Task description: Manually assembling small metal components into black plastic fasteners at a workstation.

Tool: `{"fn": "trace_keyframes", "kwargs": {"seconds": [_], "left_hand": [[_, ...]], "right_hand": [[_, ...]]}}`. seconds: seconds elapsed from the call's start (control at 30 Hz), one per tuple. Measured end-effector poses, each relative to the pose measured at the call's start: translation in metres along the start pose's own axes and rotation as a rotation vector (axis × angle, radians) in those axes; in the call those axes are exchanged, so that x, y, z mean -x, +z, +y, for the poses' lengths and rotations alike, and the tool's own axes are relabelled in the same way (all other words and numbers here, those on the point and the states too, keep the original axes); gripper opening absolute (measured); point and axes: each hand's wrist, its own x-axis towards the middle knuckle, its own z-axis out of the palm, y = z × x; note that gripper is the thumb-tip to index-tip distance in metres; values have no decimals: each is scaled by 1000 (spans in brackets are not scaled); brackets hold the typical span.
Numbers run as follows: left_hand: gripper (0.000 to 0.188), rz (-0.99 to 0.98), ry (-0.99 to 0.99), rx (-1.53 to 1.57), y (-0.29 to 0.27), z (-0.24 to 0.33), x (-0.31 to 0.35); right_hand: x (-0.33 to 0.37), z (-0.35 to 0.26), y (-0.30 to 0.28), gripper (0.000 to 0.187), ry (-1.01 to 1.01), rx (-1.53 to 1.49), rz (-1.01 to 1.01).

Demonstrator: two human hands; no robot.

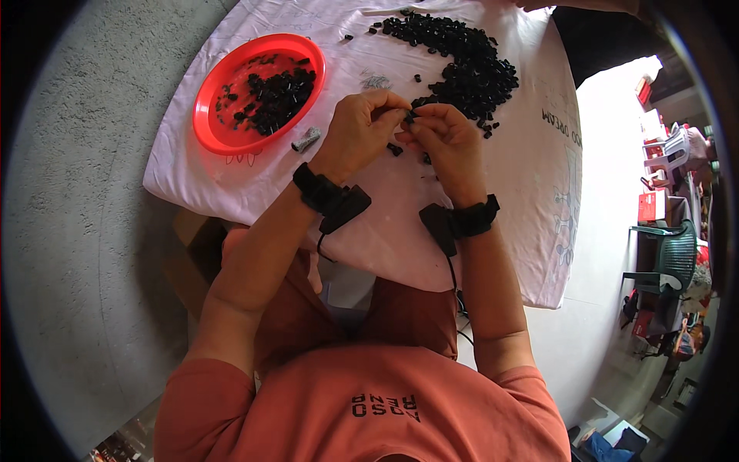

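My left hand (359,135) and my right hand (450,145) meet over the cloth-covered table. The fingertips of both are pinched on one small black plastic piece (410,117), mostly hidden by the fingers. Just beyond them lies a large heap of similar small black pieces (473,73), with a few strays around it. To the left sits a round red basin (202,115) holding more black pieces (283,100). A small grey cylinder (305,139) lies between the basin and my left hand. Beyond my left hand is a little pile of thin silvery bits (376,81).
A pale pink cloth (531,192) covers the table. Dark straps with black blocks and cables sit on both my wrists. At the far right edge show another person's arm (600,5) and dark clothing. A green chair (670,254) and boxes stand off to the right.
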Motion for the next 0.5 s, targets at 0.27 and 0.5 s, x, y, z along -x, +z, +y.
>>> {"fn": "trace_keyframes", "kwargs": {"seconds": [0.27,0.5], "left_hand": [[16,-33,-126,150,-4,-7,-4],[14,-71,-373,445,-9,-7,-3]], "right_hand": [[0,-2,0,18,7,17,4],[0,-2,1,20,32,37,11]]}}
